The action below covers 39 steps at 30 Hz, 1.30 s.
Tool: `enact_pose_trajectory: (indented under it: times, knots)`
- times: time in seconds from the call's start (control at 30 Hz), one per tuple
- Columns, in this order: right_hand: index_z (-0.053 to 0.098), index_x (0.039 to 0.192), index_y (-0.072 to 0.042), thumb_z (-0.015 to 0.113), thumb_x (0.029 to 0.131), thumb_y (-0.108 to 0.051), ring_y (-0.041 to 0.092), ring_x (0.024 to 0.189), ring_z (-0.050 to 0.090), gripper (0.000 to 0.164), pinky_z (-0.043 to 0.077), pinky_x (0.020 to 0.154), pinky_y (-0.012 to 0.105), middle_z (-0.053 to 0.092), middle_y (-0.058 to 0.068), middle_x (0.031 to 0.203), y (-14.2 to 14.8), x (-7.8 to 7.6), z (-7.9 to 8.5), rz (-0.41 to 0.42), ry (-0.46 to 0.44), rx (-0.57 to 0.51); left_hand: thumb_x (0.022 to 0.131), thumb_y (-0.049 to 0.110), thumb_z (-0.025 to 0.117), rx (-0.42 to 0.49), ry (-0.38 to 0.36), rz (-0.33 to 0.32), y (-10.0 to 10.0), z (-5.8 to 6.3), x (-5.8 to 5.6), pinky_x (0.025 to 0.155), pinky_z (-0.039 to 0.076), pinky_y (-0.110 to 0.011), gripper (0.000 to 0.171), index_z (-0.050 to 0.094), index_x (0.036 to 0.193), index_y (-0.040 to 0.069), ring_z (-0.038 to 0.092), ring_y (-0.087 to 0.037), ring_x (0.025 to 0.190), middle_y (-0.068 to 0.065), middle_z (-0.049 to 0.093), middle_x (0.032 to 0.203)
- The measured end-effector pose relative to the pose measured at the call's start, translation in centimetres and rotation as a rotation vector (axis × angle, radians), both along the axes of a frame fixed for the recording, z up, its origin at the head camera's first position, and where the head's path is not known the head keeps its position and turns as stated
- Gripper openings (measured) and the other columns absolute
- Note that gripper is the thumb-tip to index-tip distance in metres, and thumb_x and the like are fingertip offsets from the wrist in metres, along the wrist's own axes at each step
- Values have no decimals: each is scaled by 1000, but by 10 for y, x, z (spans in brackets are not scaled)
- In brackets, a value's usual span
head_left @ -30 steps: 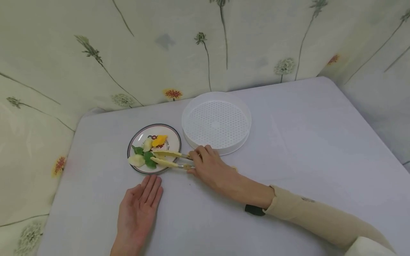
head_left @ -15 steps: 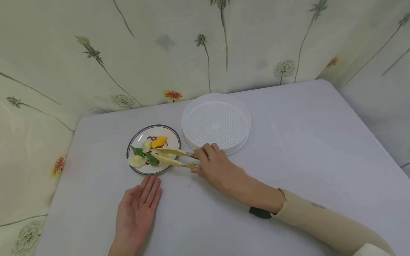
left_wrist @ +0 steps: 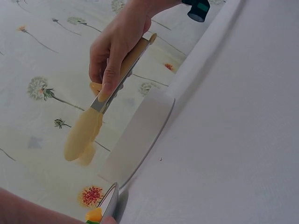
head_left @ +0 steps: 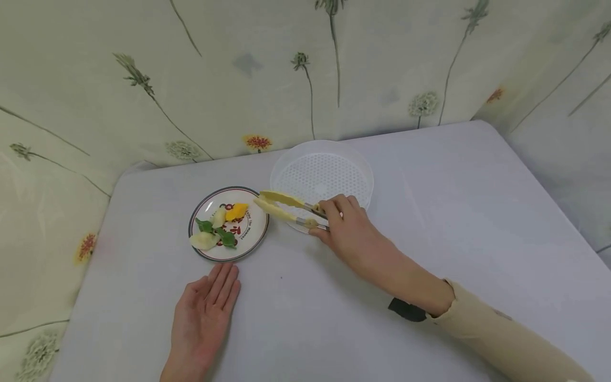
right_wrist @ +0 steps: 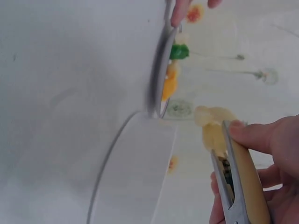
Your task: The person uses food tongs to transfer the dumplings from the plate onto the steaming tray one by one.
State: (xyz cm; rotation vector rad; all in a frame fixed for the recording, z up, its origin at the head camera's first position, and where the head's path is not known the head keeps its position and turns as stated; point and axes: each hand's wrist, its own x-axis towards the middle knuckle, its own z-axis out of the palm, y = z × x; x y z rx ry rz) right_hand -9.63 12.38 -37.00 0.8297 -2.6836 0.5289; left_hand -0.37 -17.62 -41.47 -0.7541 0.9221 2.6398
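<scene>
My right hand [head_left: 350, 233] grips a pair of tongs [head_left: 278, 211] with pale yellow heads, raised over the table. Their heads are apart, with nothing visible between them, and overlap the plate's right rim in the head view. The round plate [head_left: 258, 225], white with dark rim lines, carries leaf- or petal-like pieces: a yellow-orange piece [head_left: 236, 212], green pieces [head_left: 226, 237] and pale cream pieces [head_left: 204, 241]. My left hand [head_left: 202, 313] lies palm up with straight fingers, fingertips right at the plate's near rim. In the left wrist view the tongs [left_wrist: 83, 133] slant downward from my right hand [left_wrist: 114, 51].
A round white perforated tray [head_left: 321, 178] with a raised wall stands right of the plate, partly behind the tongs and right hand. White cloth [head_left: 429, 239] covers the table. A flower-patterned curtain [head_left: 267, 95] hangs along the back and left.
My right hand has lifted the tongs off the food on the plate and drawn them up and to the right. The left hand and plate stay nearly where they were.
</scene>
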Motion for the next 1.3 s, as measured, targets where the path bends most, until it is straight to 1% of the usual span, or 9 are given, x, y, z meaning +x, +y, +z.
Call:
enact_pose_trajectory:
  times: [0.23,0.43,0.63,0.77,0.9,1.03,1.17,1.3]
  knots:
    - [59,124,7,78,100,-23,36,99,57,42,59,82,44,62,21,114,16,-5,1,-45,-20,-16,117,29,29,23,-2,11,-1,1,-1,140,24,-29,64,6,175,15,21,-16,169,-1,11,184]
    - [58,128,7,75,102,-23,36,99,55,44,56,79,43,62,23,118,28,-12,0,-100,-102,-10,116,27,28,25,-9,31,-1,2,-6,140,26,-29,65,4,175,14,20,-17,170,-2,8,184]
    - [59,125,9,77,100,-21,37,93,55,43,56,73,45,63,25,113,31,-15,-7,-96,-104,6,116,28,27,55,-24,70,-1,4,-9,140,26,-29,65,3,175,15,18,-17,170,-2,5,185]
    - [60,122,9,78,100,-20,39,94,55,41,56,73,49,62,25,111,30,-16,-13,-101,-115,11,116,29,28,76,-45,101,0,5,-11,140,27,-29,65,4,175,16,21,-17,169,-1,8,184]
    - [59,122,10,77,100,-22,39,95,55,43,54,72,47,62,25,111,30,-17,-17,-105,-144,38,116,29,28,108,-57,125,1,5,-11,139,27,-28,64,6,175,17,23,-16,169,0,9,184]
    - [60,123,10,77,100,-22,38,94,55,44,53,70,45,62,25,112,30,-18,-18,-112,-156,60,116,29,28,136,-62,139,2,4,-11,139,27,-28,64,6,175,18,23,-15,168,1,10,184]
    - [60,122,11,77,100,-23,38,93,55,43,54,68,45,62,25,110,31,-21,-19,-107,-132,78,116,30,30,134,-62,145,2,4,-11,139,27,-29,64,6,175,18,23,-16,169,1,9,184]
    - [60,123,11,76,101,-24,38,93,55,44,54,69,46,62,25,111,31,-22,-19,-105,-142,85,116,31,30,127,-66,147,3,3,-12,140,27,-29,65,6,175,18,22,-16,169,1,9,184]
